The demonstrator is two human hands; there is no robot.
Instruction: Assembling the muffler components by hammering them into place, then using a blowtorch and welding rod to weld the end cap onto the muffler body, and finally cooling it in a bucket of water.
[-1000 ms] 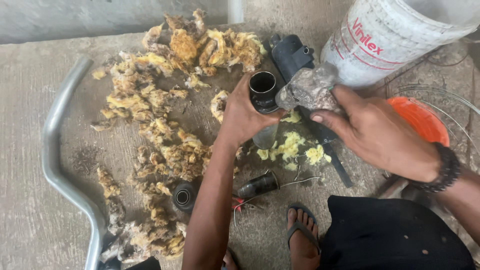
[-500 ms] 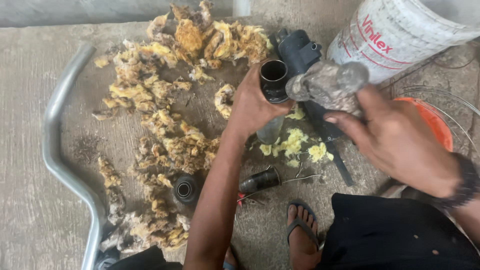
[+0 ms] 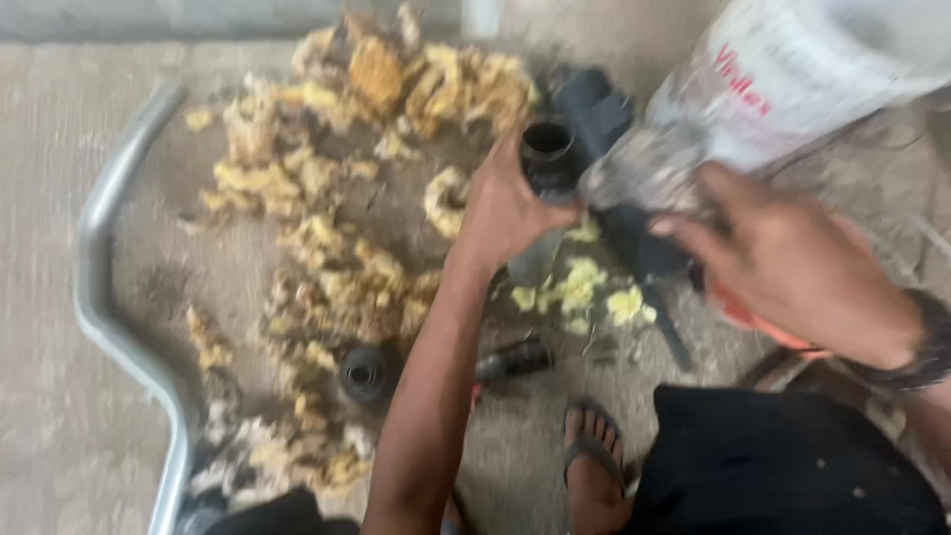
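My left hand (image 3: pixel 505 213) grips a black tube (image 3: pixel 547 159) and holds it upright, its open mouth facing up. My right hand (image 3: pixel 783 263) holds a crumpled grey wad of stuffing (image 3: pixel 644 173) just to the right of the tube's mouth, touching or nearly touching it. The picture is blurred by motion. Small yellow scraps (image 3: pixel 584 292) lie on the concrete floor beneath the hands.
A wide scatter of yellow-brown fibrous clumps (image 3: pixel 327 258) covers the floor at left and top. A bent metal pipe (image 3: pixel 119 327) curves along the left. A white plastic bucket (image 3: pixel 812 79) stands top right. A small black ring (image 3: pixel 365 374), a short black cylinder (image 3: pixel 515 359) and my sandalled foot (image 3: pixel 594 456) lie below.
The view has shifted and blurred. My right hand with the grey wad has stayed beside the tube's mouth, pressing closer against it; my left hand keeps its grip on the tube.
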